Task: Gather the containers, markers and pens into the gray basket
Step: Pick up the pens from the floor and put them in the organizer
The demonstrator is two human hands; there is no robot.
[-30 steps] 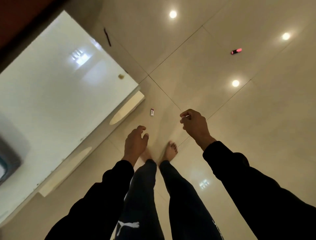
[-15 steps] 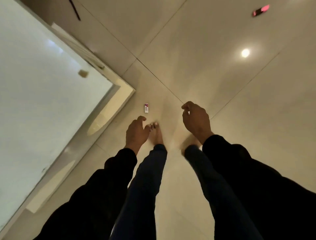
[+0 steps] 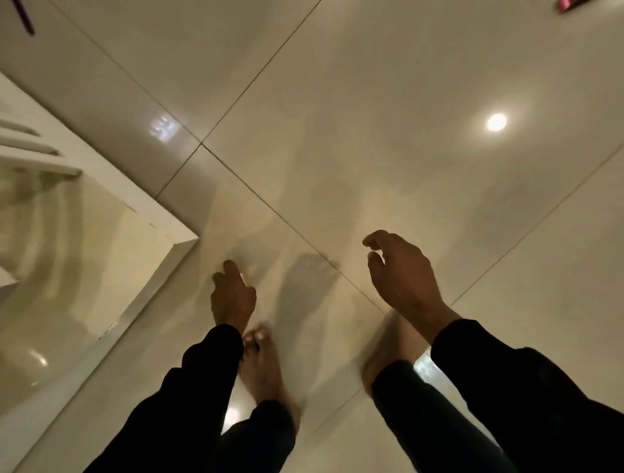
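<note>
Left hand (image 3: 233,297) reaches low at seven o'clock, grip unclear; right hand (image 3: 401,273) at four o'clock, grip wide, above the floor (image 3: 337,118).

- You are looking at a dim, warm-toned scene.
- A ceiling lamp glares as a bright round reflection (image 3: 496,122) on the glossy floor tiles (image 3: 337,101).
- Your feet (image 3: 263,368) smear with motion blur.
- Soft shadows pool by your hands.
- Tile joints bow toward the edges.

A small pink-red marker-like object (image 3: 570,4) lies flat on the glossy cream floor tiles at the top right edge, half cut off, while a thin dark pen-like stick (image 3: 26,17) lies at top left.
</note>
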